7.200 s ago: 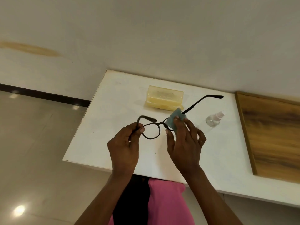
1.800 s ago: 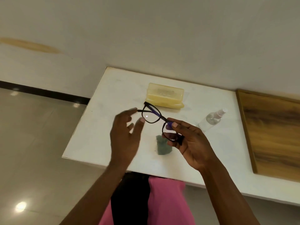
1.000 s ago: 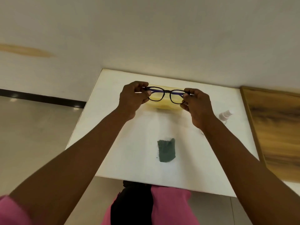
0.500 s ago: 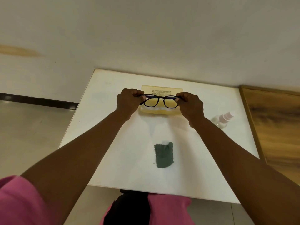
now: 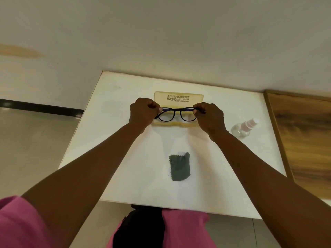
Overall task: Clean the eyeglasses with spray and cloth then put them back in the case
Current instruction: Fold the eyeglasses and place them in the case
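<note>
Black-framed eyeglasses [image 5: 176,115] with folded temples are held level over the open yellow case [image 5: 179,98] at the far middle of the white table [image 5: 125,158]. My left hand [image 5: 143,111] pinches the frame's left end and my right hand [image 5: 210,117] pinches its right end. The case's lid stands open behind the glasses, printed text showing inside; its lower tray lies under the frame. Whether the glasses touch the tray is unclear. A dark green cloth [image 5: 179,166] lies crumpled nearer me on the table. A small clear spray bottle [image 5: 243,127] lies at the right.
A wooden board [image 5: 304,140] borders the table's right side. A pale wall runs behind the table's far edge. Tiled floor [image 5: 32,149] lies beyond the left edge. My pink clothing shows below the near edge.
Wiping ended and the cloth now lies on the table. Both hands took the folded glasses by their ends and carried them out to the open case, lowering them slightly over the last half second.
</note>
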